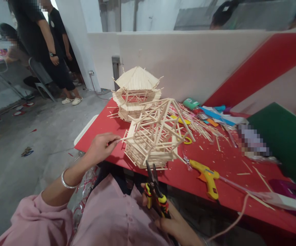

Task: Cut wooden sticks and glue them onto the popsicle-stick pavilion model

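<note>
A wooden-stick pavilion model (156, 136) with an open roof frame stands at the near edge of the red table (214, 171). My left hand (100, 147) is closed in a pinch on a thin stick (119, 139) that touches the model's left side. My right hand (175, 225), low near my lap, grips the red-and-yellow handles of pliers (155, 191), whose jaws point up toward the model's base. A second, finished stick pavilion (134, 89) stands behind the first.
A yellow glue gun (207, 177) lies on the table right of the model, its cord trailing off. Loose sticks, coloured paper scraps and a green board (286, 140) fill the right side. A white partition backs the table. People stand at the far left.
</note>
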Available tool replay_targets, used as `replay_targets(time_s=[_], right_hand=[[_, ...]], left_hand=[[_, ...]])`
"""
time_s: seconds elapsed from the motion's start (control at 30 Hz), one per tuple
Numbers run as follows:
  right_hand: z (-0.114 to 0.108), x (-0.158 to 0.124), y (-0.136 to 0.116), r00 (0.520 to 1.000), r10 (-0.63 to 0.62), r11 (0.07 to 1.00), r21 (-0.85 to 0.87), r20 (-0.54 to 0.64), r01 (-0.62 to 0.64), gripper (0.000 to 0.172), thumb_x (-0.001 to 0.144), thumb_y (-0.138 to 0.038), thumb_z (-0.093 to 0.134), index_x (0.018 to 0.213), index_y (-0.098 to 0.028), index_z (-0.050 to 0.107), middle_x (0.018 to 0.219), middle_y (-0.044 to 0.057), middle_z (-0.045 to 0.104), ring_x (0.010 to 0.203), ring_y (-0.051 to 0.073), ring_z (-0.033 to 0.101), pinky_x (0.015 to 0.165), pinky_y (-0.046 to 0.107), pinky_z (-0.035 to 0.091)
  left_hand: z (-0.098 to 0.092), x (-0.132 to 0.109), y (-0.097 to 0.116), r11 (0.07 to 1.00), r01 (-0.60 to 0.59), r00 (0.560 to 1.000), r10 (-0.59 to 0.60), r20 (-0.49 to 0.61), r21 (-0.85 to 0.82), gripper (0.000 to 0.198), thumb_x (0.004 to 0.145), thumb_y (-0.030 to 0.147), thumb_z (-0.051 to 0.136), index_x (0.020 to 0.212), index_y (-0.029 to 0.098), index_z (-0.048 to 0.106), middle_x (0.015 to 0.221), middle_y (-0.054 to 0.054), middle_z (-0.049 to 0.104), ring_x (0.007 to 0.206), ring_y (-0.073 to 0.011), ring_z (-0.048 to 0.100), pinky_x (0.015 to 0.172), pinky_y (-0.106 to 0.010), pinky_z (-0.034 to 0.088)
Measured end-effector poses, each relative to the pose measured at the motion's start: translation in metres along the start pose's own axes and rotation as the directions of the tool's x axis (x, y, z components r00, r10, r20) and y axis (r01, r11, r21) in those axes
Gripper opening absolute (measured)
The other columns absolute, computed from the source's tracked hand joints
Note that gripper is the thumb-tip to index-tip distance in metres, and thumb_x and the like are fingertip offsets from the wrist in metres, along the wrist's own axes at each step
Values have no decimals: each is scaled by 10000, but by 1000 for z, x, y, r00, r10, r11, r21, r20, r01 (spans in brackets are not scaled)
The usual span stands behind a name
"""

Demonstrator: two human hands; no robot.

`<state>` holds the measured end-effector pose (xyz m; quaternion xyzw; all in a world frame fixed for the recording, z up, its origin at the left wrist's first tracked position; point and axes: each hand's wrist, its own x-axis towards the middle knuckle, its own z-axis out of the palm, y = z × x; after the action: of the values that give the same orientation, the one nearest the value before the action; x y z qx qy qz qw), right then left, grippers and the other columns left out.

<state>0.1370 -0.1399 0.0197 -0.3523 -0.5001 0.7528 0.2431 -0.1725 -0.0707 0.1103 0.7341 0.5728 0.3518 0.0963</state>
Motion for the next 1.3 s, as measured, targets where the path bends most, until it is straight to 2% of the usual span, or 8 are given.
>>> replay_targets(time_s=[0.17, 0.3, 0.43, 0.57, 0.7, 0.93, 1.03, 1.3], right_hand=[[-7, -13, 0, 999, 15, 969, -246, 49, -2, 837, 537, -126, 590, 1361, -261, 625, 1189, 74, 693, 1173, 304, 624, 1067, 498, 435], [11, -7, 2, 999, 36, 951, -310, 40, -22, 895, 560, -105, 566, 1441, -258, 557, 1262, 70, 680, 1199, 285, 616, 1044, 464, 463], [42, 19, 7, 997, -53, 947, -320, -63, 30, 712, 705, -150, 561, 1412, -233, 574, 1105, 45, 715, 1032, 232, 663, 977, 407, 516], [64, 44, 8, 969, -203, 901, -413, -139, 129, 759, 733, -149, 559, 1483, -247, 497, 1362, 77, 643, 1249, 261, 597, 1090, 458, 455], [76, 61, 2, 938, -315, 818, -543, -146, 191, 828, 685, -116, 535, 1498, -257, 466, 1489, 80, 547, 1390, 271, 487, 1170, 485, 375], [88, 69, -9, 896, -411, 687, -703, -167, 184, 732, 724, -137, 582, 1443, -245, 504, 1316, 91, 636, 1246, 286, 577, 1091, 461, 457], [90, 66, -11, 893, -416, 664, -728, -172, 169, 711, 743, -157, 596, 1441, -255, 503, 1286, 89, 643, 1223, 292, 585, 1066, 459, 471], [92, 58, -18, 859, -489, 618, -755, -151, 219, 618, 732, -184, 592, 1347, -232, 554, 1223, 98, 657, 1135, 287, 616, 989, 442, 508]], left_hand=[[-1, 0, 1, 999, -4, 1000, 4, -15, -48, 182, 925, 193, 567, 912, 186, 748, 794, -28, 734, 666, -120, 623, 635, -223, 449], [-5, -3, 4, 991, 44, 999, -46, -13, -125, 185, 919, 213, 564, 871, 181, 739, 735, -14, 708, 620, -109, 598, 606, -213, 452], [-11, -12, 6, 949, 186, 982, -184, 31, -253, 187, 895, 273, 584, 825, 171, 725, 685, -1, 691, 528, -87, 556, 528, -194, 440], [-15, -26, 8, 859, 358, 934, -332, 133, -367, 231, 883, 349, 618, 786, 161, 713, 593, 16, 654, 444, -76, 538, 466, -182, 420], [-18, -40, 10, 817, 425, 905, -379, 191, -389, 240, 866, 378, 643, 819, 162, 737, 549, 15, 653, 445, -96, 580, 468, -186, 431], [-20, -56, 9, 746, 505, 863, -433, 259, -434, 263, 847, 378, 640, 843, 144, 759, 547, -18, 682, 460, -112, 572, 466, -194, 406], [-21, -58, 11, 753, 497, 867, -407, 288, -432, 254, 858, 357, 614, 828, 152, 760, 538, -9, 685, 425, -95, 525, 449, -188, 377], [-32, -63, 28, 864, 293, 956, -252, 152, -409, 263, 904, 319, 604, 700, 189, 709, 551, 4, 689, 518, -111, 602, 525, -200, 442]])
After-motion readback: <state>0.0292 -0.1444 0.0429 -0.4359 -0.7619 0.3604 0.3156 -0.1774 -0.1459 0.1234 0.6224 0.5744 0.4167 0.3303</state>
